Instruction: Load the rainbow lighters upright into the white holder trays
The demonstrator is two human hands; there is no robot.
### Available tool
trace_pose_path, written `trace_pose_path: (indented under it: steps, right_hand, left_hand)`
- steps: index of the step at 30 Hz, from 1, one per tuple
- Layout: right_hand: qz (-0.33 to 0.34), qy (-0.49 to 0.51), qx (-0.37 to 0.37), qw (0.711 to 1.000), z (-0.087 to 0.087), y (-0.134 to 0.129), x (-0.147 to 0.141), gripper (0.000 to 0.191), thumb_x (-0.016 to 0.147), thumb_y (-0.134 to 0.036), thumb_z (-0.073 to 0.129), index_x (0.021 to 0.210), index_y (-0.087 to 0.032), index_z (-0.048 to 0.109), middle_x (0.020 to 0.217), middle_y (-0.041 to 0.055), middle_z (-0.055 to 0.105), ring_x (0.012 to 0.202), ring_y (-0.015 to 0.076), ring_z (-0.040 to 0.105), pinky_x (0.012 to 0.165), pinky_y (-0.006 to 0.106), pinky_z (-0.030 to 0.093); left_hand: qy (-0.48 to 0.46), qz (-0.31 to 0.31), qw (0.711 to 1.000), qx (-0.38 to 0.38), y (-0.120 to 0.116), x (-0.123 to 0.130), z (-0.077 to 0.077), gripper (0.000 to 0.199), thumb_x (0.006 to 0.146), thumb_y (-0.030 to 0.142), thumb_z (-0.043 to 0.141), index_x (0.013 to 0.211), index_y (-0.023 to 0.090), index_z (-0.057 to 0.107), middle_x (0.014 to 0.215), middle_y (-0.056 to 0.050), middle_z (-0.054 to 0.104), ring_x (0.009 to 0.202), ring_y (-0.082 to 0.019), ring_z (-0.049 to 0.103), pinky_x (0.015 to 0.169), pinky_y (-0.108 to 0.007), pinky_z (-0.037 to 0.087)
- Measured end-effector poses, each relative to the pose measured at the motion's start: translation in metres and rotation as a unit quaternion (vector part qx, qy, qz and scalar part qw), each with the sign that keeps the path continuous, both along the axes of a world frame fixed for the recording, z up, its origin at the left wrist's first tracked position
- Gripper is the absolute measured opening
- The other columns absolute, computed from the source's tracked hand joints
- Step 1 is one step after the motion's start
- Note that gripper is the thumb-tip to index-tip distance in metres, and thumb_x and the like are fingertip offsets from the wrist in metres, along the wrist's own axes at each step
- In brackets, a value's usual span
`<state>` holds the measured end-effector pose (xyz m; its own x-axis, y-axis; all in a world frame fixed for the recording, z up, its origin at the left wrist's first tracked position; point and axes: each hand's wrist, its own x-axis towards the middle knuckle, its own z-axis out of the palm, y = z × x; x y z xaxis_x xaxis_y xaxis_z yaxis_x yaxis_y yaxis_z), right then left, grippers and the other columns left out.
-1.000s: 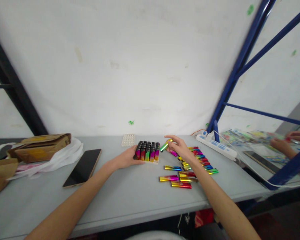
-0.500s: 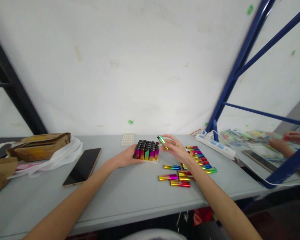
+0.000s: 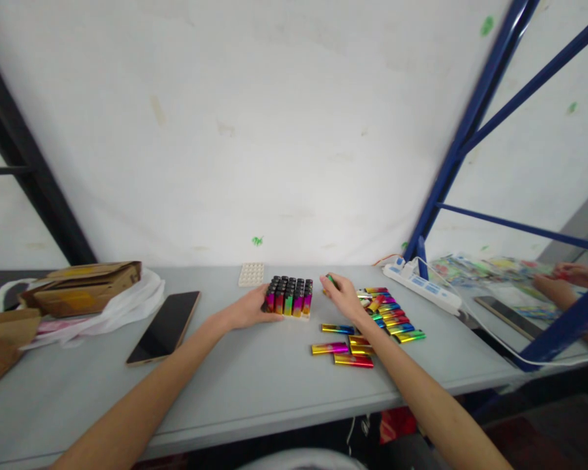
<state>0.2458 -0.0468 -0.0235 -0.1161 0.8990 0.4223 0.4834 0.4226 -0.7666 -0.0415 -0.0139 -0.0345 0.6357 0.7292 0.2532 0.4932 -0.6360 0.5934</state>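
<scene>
Black-topped lighters [image 3: 288, 301] in shiny rainbow colours stand upright in rows in a white tray [image 3: 302, 318] on the desk. My left hand [image 3: 249, 308] is wrapped round the left side of this tray, its thumb low along the front. To the right of the tray, my right hand [image 3: 342, 295] is closed on a lighter [image 3: 330, 279]; only its green end shows between the fingers. Under and beside my right forearm lies a loose spread of metallic lighters [image 3: 353, 360], several of them partly hidden by the arm. Behind the tray is another white tray [image 3: 251, 274] with holes.
A phone [image 3: 164, 328] lies left of my left arm, with a cardboard box [image 3: 81, 287] on a white plastic bag [image 3: 149, 294] beyond. At right are a power strip [image 3: 421, 287] with a cable and a blue metal frame [image 3: 445, 170]. Another person's hands [image 3: 563, 281] work past it.
My right hand has turned over and its fingers have closed further round the lighter, which was tilted and mostly visible before. My left hand still holds the tray.
</scene>
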Motion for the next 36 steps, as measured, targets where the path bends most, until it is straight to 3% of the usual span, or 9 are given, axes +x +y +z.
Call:
trace_pose_path:
  steps: [2, 5, 9, 16, 23, 26, 29, 33, 36]
  right_hand:
    - [-0.042, -0.026, 0.046, 0.998, -0.002, -0.001, -0.001, 0.05, 0.093, -0.059, 0.046, 0.061, -0.022, 0.036, 0.059, -0.0036, 0.035, 0.059, 0.0124, 0.037, 0.058, 0.027, 0.03]
    - [-0.067, -0.02, 0.052, 0.996, -0.005, -0.002, -0.004, 0.042, 0.089, -0.049, 0.045, 0.059, -0.023, 0.035, 0.057, -0.0041, 0.032, 0.058, 0.0124, 0.037, 0.059, 0.028, 0.027]
    - [-0.052, -0.022, 0.031, 0.998, -0.004, -0.005, -0.01, 0.033, 0.087, -0.041, 0.042, 0.06, -0.022, 0.04, 0.057, -0.0039, 0.038, 0.058, 0.013, 0.041, 0.059, 0.028, 0.028]
    - [-0.011, -0.023, 0.037, 0.999, 0.009, -0.017, -0.01, 0.042, 0.095, -0.052, 0.045, 0.067, -0.021, 0.044, 0.059, -0.004, 0.044, 0.06, 0.0129, 0.042, 0.06, 0.026, 0.03]
    - [-0.02, -0.014, 0.051, 0.998, 0.006, -0.015, -0.008, 0.03, 0.088, -0.034, 0.043, 0.061, -0.022, 0.042, 0.057, -0.0034, 0.041, 0.058, 0.0129, 0.041, 0.059, 0.027, 0.03]
    - [-0.024, -0.019, 0.048, 0.998, 0.006, -0.015, -0.01, 0.033, 0.091, -0.038, 0.045, 0.062, -0.022, 0.043, 0.058, -0.0031, 0.043, 0.059, 0.013, 0.043, 0.059, 0.027, 0.032]
    - [-0.003, -0.002, 0.024, 1.0, 0.007, -0.016, -0.01, 0.038, 0.097, -0.049, 0.046, 0.072, -0.021, 0.05, 0.06, -0.0036, 0.046, 0.057, 0.0127, 0.044, 0.055, 0.025, 0.035]
    - [0.075, 0.036, -0.035, 0.996, 0.011, -0.021, -0.009, 0.04, 0.101, -0.059, 0.043, 0.093, -0.022, 0.056, 0.069, -0.0032, 0.053, 0.051, 0.0125, 0.048, 0.046, 0.024, 0.04]
    - [0.109, 0.001, 0.005, 0.994, 0.019, -0.026, -0.008, 0.04, 0.1, -0.058, 0.046, 0.095, -0.021, 0.059, 0.084, 0.0025, 0.058, 0.064, 0.0152, 0.058, 0.051, 0.026, 0.047]
  left_hand:
    - [-0.002, 0.0, 1.0, 0.001, 0.0, 0.0, 0.0, 0.067, 0.076, 0.049, 0.08, 0.13, 0.017, 0.056, 0.132, -0.012, 0.065, 0.121, -0.034, 0.061, 0.109, -0.044, 0.047]
    - [0.0, -0.006, 1.0, 0.004, 0.0, 0.001, 0.0, 0.066, 0.077, 0.046, 0.08, 0.13, 0.016, 0.056, 0.134, -0.013, 0.064, 0.122, -0.033, 0.06, 0.111, -0.045, 0.046]
    - [0.008, -0.01, 1.0, 0.0, 0.0, 0.001, 0.002, 0.064, 0.077, 0.045, 0.08, 0.129, 0.016, 0.057, 0.134, -0.013, 0.064, 0.123, -0.033, 0.06, 0.111, -0.045, 0.045]
    - [-0.006, -0.008, 1.0, -0.003, -0.003, 0.002, 0.004, 0.067, 0.076, 0.049, 0.081, 0.13, 0.018, 0.056, 0.133, -0.012, 0.066, 0.119, -0.033, 0.062, 0.109, -0.044, 0.047]
    - [0.008, -0.003, 1.0, 0.001, -0.001, 0.002, 0.002, 0.066, 0.076, 0.052, 0.08, 0.127, 0.016, 0.058, 0.13, -0.012, 0.066, 0.119, -0.033, 0.061, 0.109, -0.044, 0.047]
    - [0.004, -0.009, 1.0, 0.0, -0.001, 0.002, 0.003, 0.065, 0.077, 0.05, 0.08, 0.128, 0.017, 0.057, 0.13, -0.012, 0.066, 0.119, -0.033, 0.061, 0.109, -0.044, 0.046]
    - [0.001, -0.008, 1.0, 0.001, -0.003, 0.003, 0.005, 0.067, 0.076, 0.048, 0.08, 0.13, 0.016, 0.056, 0.132, -0.013, 0.065, 0.121, -0.033, 0.061, 0.11, -0.043, 0.046]
    - [-0.007, -0.018, 1.0, -0.01, -0.004, 0.004, 0.006, 0.063, 0.076, 0.045, 0.08, 0.127, 0.016, 0.058, 0.129, -0.011, 0.067, 0.118, -0.033, 0.062, 0.108, -0.043, 0.048]
    - [-0.013, -0.026, 0.999, -0.015, -0.004, 0.004, 0.006, 0.06, 0.076, 0.044, 0.08, 0.125, 0.017, 0.06, 0.126, -0.01, 0.069, 0.115, -0.033, 0.064, 0.104, -0.043, 0.05]
